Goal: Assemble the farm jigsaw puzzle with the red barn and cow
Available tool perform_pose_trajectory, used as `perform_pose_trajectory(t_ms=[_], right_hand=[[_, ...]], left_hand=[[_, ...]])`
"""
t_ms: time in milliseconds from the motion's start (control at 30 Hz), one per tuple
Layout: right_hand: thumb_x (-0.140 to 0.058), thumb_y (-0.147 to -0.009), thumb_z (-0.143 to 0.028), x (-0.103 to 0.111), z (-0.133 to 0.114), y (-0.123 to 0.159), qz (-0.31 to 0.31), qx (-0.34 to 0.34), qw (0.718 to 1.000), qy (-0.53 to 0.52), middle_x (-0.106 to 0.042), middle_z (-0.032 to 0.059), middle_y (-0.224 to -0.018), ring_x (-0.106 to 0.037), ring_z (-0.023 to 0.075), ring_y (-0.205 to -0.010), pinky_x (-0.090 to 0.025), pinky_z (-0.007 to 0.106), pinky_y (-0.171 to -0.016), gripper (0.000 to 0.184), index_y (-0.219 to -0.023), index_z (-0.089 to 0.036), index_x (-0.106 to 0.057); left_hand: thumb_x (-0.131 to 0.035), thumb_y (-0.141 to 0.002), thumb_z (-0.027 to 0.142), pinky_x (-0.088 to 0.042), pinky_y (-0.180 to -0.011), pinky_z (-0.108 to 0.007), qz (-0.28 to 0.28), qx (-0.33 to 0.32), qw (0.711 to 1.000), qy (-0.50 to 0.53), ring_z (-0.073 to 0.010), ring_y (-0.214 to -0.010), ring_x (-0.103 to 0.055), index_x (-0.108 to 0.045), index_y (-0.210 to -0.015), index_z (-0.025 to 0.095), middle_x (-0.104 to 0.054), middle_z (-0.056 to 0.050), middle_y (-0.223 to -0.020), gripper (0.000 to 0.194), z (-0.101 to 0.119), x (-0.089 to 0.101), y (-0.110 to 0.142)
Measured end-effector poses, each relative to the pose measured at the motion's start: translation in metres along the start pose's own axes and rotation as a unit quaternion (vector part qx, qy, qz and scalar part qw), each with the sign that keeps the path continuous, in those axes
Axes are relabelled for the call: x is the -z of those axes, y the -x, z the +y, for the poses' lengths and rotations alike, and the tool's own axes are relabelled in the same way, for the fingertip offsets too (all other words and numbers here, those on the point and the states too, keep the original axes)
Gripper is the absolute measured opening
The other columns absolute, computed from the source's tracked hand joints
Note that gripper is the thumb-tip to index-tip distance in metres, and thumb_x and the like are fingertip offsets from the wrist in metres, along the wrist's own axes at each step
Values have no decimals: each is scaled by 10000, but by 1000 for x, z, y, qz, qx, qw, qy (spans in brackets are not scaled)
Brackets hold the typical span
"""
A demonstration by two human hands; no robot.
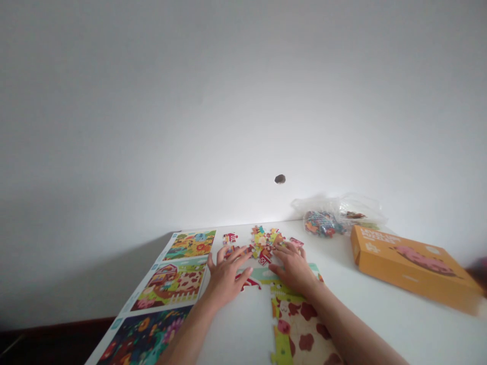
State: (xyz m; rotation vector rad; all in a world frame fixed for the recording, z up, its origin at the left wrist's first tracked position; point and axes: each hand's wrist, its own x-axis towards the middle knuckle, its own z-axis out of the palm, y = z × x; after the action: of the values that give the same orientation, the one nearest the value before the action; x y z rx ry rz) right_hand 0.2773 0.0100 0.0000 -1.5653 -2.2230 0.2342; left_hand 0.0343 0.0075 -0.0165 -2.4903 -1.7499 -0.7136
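My left hand (pixel 225 276) is palm down with its fingers spread, the fingertips over loose puzzle pieces. Just beyond the fingers lies a heap of jigsaw pieces (pixel 262 238) in yellow, red and green. My right hand (pixel 293 267) reaches in from the other side, fingers stretched at the heap's edge and thumb apart. Below that hand is a joined part of the puzzle (pixel 304 329) with a brown-spotted cow, partly hidden by my forearm. A red roof piece (pixel 249 280) lies beside my left thumb. A red barn piece (pixel 230 238) sits farther back.
On the left lies a picture sheet (pixel 203 276) with several printed scenes. An orange puzzle box (pixel 411 263) stands at the right. Behind it, clear plastic bags (pixel 323 223) hold more pieces against the white wall (pixel 228 126), which has a small hole (pixel 280 179).
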Motion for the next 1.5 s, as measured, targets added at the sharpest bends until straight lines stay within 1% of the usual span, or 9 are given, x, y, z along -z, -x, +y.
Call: perform_pose_trajectory(t_ms=[167,367,500,633,767,867,1000,1267,1500], right_hand=[[-550,-941,-406,-4,-2,0,-18,40,999,-23,-591,21,-1393,-363,322,-1390,-208,589,-1132,366,-1294,-340,-622],[-560,-925,-357,-5,-4,1,-40,71,996,-34,-565,32,-1421,-327,319,-1411,-208,598,-1138,436,-1361,-346,-563],[-568,-919,-370,-5,-5,2,-30,64,997,-27,-567,39,-1418,-320,328,-1411,-181,617,-1138,458,-1376,-339,-544],[-550,-928,-347,-4,-2,-1,1,22,1000,-8,-615,63,-1354,-360,318,-1384,-172,585,-1140,409,-1335,-306,-579],[-514,-938,-336,-5,12,-4,73,-115,990,45,-578,106,-1375,-420,326,-1320,-253,572,-1082,349,-1266,-269,-613],[-533,-922,-408,-6,25,-5,94,-188,975,68,-581,141,-1345,-459,358,-1256,-280,608,-1030,383,-1258,-238,-606],[-531,-920,-429,-6,37,-8,81,-198,975,56,-644,134,-1236,-520,347,-1175,-289,580,-1015,382,-1237,-239,-626],[-521,-906,-341,-10,44,-13,88,-212,972,40,-667,115,-1219,-542,314,-1146,-307,490,-1006,362,-1238,-232,-616],[-595,-830,-396,-13,43,-16,97,-258,961,-2,-680,131,-1126,-573,322,-1105,-352,475,-981,537,-1321,-184,-548]], left_hand=[[-554,-922,452,-77,-1038,-787,-35,-25,999,9,-383,-1332,-364,-684,-1148,450,-592,28,-1407,261,4,-1,1],[-588,-900,447,-71,-1047,-793,-28,-27,999,12,-381,-1333,-374,-626,-1252,435,-583,4,-1417,354,2,-2,1],[-599,-894,444,-77,-1039,-798,-40,-34,998,17,-381,-1322,-390,-657,-1190,433,-589,22,-1410,302,3,-2,1],[-607,-889,438,-77,-1041,-793,-32,-23,999,18,-376,-1318,-395,-674,-1151,426,-601,27,-1396,270,2,-4,1],[-629,-870,437,-85,-1044,-789,-25,-17,999,23,-377,-1312,-401,-673,-1162,428,-610,12,-1384,296,0,-7,1],[-647,-856,404,-86,-1044,-786,-24,-19,999,25,-371,-1308,-406,-663,-1176,440,-605,18,-1389,322,-1,-7,1],[-666,-835,383,-98,-1044,-783,-21,-21,999,27,-368,-1299,-415,-659,-1182,442,-611,13,-1383,352,0,-7,2],[-698,-795,358,-101,-1073,-758,-16,-19,999,26,-361,-1299,-420,-665,-1183,444,-620,9,-1368,398,-2,-9,2],[-688,-803,359,-88,-1061,-771,-27,-19,999,30,-370,-1309,-396,-659,-1188,442,-604,15,-1387,395,-3,-9,1]])
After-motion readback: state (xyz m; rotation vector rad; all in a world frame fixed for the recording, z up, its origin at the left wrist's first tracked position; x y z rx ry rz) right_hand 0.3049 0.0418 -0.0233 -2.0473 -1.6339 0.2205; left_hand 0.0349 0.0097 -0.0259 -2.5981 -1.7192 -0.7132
